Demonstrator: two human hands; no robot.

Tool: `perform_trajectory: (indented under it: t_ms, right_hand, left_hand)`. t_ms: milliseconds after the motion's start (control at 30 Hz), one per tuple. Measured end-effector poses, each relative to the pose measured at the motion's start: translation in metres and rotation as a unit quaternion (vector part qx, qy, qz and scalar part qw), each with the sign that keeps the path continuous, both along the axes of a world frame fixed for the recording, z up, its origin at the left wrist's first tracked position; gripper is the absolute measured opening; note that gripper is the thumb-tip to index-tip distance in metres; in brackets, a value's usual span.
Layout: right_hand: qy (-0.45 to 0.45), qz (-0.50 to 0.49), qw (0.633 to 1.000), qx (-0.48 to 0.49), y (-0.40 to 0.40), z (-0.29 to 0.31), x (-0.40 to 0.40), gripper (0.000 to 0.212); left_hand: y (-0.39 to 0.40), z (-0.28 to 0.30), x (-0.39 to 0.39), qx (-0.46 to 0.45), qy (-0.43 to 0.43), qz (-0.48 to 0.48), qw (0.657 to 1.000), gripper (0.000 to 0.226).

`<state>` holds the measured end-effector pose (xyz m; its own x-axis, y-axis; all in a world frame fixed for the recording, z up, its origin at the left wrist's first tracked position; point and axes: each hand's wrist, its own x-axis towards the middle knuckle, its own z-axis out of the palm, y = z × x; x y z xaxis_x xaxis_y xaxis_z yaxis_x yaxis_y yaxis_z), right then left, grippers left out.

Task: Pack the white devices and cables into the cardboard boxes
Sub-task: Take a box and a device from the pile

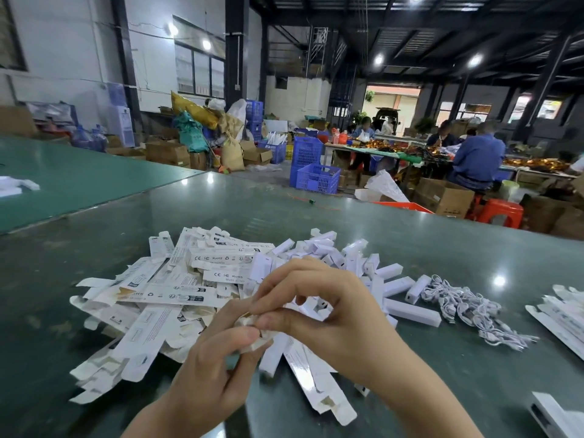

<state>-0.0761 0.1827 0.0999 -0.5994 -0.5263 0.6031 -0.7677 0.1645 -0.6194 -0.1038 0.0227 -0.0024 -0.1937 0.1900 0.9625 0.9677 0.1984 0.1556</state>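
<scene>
Both hands meet over the table's middle on one small white cardboard box (256,342). My left hand (218,355) grips its near end from below. From above, my right hand (328,308) pinches its flap with curled fingers. Most of the box is hidden by the fingers. Behind the hands lies a heap of flat unfolded white boxes (164,298). A pile of white stick-shaped devices (347,257) spreads to the right of it. A tangle of white cables (464,308) lies further right.
The dark green table (410,235) carries more flat boxes (559,314) at its right edge and a white device (550,415) at the bottom right. Small white items (15,186) sit far left. People work at tables beyond, among blue crates (316,178) and cartons.
</scene>
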Motion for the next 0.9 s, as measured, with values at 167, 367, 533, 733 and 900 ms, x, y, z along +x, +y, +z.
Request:
perform_trajectory:
  t_ms: [167, 367, 533, 733, 900]
  right_hand:
    - [-0.068, -0.008, 0.998, 0.011, 0.0012, 0.0011, 0.0008, 0.009]
    - [-0.117, -0.021, 0.992, 0.037, -0.0024, -0.0012, 0.003, 0.009]
    - [-0.192, 0.013, 0.981, -0.003, -0.0055, -0.0004, 0.0035, 0.018]
    - [-0.212, 0.037, 0.976, -0.01, -0.0051, -0.0005, 0.001, 0.029]
    - [-0.171, 0.005, 0.985, -0.018, -0.0056, -0.0023, -0.0016, 0.02]
  left_hand:
    - [-0.0045, -0.0035, -0.0021, -0.007, -0.02, 0.013, 1.0, 0.054]
    - [-0.0051, 0.0029, 0.0012, -0.011, -0.032, 0.021, 0.999, 0.052]
    - [-0.0004, 0.0061, 0.001, -0.013, 0.03, 0.024, 0.999, 0.055]
    - [-0.0007, 0.0044, -0.0001, -0.02, 0.043, 0.032, 0.998, 0.059]
    - [-0.0005, 0.0024, -0.0004, -0.007, 0.026, 0.052, 0.998, 0.059]
